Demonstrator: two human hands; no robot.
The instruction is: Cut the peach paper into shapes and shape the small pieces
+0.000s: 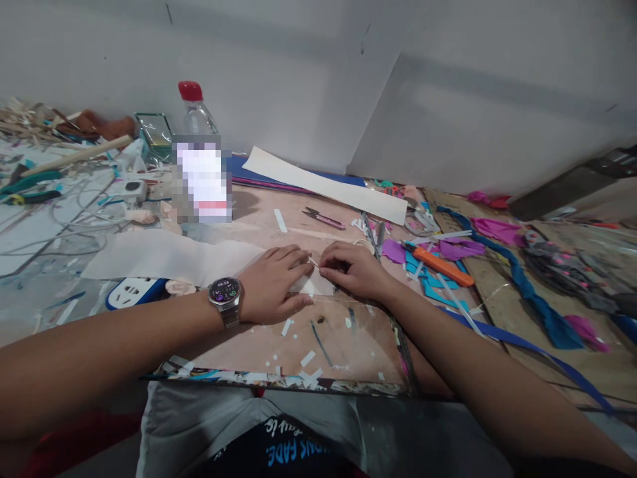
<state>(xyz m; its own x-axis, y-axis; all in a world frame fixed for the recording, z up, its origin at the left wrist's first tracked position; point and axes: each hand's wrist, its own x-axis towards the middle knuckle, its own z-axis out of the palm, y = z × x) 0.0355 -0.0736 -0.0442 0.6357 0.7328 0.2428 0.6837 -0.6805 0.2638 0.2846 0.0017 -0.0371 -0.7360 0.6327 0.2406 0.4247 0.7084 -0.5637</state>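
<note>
My left hand (273, 285), with a watch on the wrist, lies flat with its fingers stretched out over a long white paper strip (164, 255). The right end of the strip shows just past its fingertips. Close beside it, my right hand (355, 269) is closed in a pinch on a thin pale stick (314, 263). The stick's tip points toward my left fingers, above the paper. Its exact kind is too small to make out. Beyond the hands lie pink-handled thread snips (324, 218) and a small white paper piece (280, 220).
An orange utility knife (440, 264) lies among coloured scraps at right. A red-capped bottle (199, 116) stands behind, its lower part blurred out. A cream strip (326, 186) rests near the wall. At left are a power strip (134, 292), cables and green-handled pliers (32, 186).
</note>
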